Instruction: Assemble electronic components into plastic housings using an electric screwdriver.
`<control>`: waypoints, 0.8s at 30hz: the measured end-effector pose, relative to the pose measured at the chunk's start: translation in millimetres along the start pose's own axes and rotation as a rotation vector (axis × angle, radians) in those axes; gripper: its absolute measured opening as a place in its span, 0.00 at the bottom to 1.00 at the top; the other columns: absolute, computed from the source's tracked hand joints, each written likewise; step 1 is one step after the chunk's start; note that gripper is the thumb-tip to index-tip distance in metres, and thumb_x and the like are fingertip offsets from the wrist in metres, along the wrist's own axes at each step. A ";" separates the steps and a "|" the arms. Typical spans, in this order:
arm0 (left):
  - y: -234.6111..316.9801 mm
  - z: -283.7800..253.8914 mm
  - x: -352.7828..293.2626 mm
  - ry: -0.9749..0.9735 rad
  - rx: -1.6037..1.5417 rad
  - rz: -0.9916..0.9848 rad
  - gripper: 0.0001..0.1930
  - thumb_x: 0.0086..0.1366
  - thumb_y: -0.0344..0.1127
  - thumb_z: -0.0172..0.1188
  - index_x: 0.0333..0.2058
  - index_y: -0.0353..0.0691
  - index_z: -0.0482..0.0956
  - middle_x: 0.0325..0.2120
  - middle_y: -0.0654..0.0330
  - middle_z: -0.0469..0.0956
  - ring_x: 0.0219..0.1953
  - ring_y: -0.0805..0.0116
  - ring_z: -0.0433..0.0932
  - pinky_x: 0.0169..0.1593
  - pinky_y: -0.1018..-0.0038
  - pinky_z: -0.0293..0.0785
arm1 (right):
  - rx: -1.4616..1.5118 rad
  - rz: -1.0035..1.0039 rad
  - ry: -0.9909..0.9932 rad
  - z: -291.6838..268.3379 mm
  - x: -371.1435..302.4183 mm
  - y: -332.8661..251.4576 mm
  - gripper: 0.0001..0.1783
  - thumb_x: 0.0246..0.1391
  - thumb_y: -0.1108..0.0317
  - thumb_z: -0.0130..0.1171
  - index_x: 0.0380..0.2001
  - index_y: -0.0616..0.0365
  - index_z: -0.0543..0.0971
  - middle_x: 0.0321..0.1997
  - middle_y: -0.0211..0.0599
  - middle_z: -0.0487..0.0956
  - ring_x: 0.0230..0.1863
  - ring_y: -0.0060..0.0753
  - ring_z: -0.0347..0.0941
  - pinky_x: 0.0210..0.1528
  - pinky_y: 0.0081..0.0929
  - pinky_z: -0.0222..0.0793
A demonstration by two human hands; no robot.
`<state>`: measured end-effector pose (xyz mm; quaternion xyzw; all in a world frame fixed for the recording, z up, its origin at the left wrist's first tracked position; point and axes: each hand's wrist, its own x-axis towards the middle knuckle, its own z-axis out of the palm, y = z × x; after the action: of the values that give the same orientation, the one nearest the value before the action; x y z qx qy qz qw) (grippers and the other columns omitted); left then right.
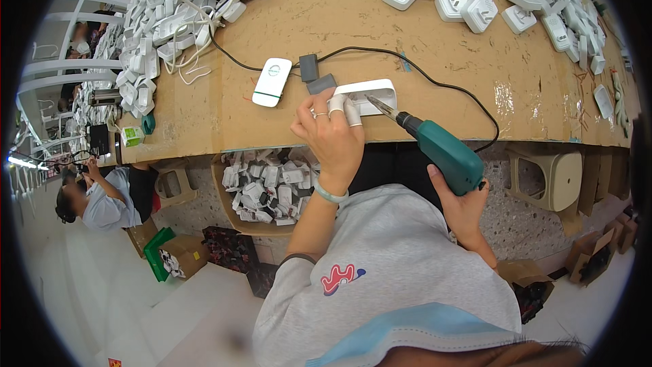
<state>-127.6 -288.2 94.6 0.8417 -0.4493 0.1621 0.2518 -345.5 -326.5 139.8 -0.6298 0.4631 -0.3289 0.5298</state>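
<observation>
My left hand [334,126], with white wraps on its fingers and a ring, holds the left end of a long white plastic housing [379,88] against the table. In my right hand [462,207] is a green corded electric screwdriver [445,151], gripped by its rear end. Its narrow metal tip points left into the open housing; exact contact is too small to tell. Just beyond my left fingers lie two dark grey blocks [309,68]. A white rounded device [272,82] with a green stripe sits left of them.
White plug adapters [479,11] heap up at the far right, with more white parts and cables [183,24] at the far left. A black cord [421,61] loops across the cardboard-covered table [292,13]. Below its edge stand a box of small parts [272,187] and a stool [560,180]. Another person [109,194] sits left.
</observation>
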 end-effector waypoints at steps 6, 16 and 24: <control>-0.3 -0.1 0.0 -0.002 0.000 0.000 0.13 0.53 0.30 0.68 0.39 0.38 0.85 0.45 0.62 0.81 0.52 0.56 0.70 0.52 0.57 0.58 | 0.061 0.044 0.052 -9.7 -9.4 -0.7 0.12 0.55 0.75 0.70 0.42 0.64 0.81 0.34 0.27 0.81 0.33 0.16 0.73 0.37 0.17 0.70; -1.6 -2.4 0.3 -0.059 -0.171 -0.023 0.09 0.61 0.28 0.62 0.40 0.33 0.82 0.44 0.54 0.80 0.46 0.52 0.75 0.51 0.58 0.65 | 0.082 0.075 0.182 -19.3 -8.6 3.3 0.11 0.54 0.74 0.72 0.40 0.65 0.83 0.36 0.29 0.83 0.36 0.18 0.75 0.41 0.19 0.72; -11.7 -29.1 -8.9 -0.058 -0.386 -0.200 0.08 0.63 0.27 0.63 0.40 0.31 0.79 0.33 0.50 0.77 0.29 0.53 0.77 0.34 0.62 0.73 | 0.095 0.074 0.182 -23.7 -13.3 1.6 0.15 0.53 0.75 0.72 0.43 0.65 0.80 0.37 0.30 0.81 0.36 0.19 0.74 0.40 0.20 0.71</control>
<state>-123.9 -260.2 110.7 0.8226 -0.3932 0.0231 0.4101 -372.1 -322.7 144.5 -0.5540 0.5160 -0.3868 0.5265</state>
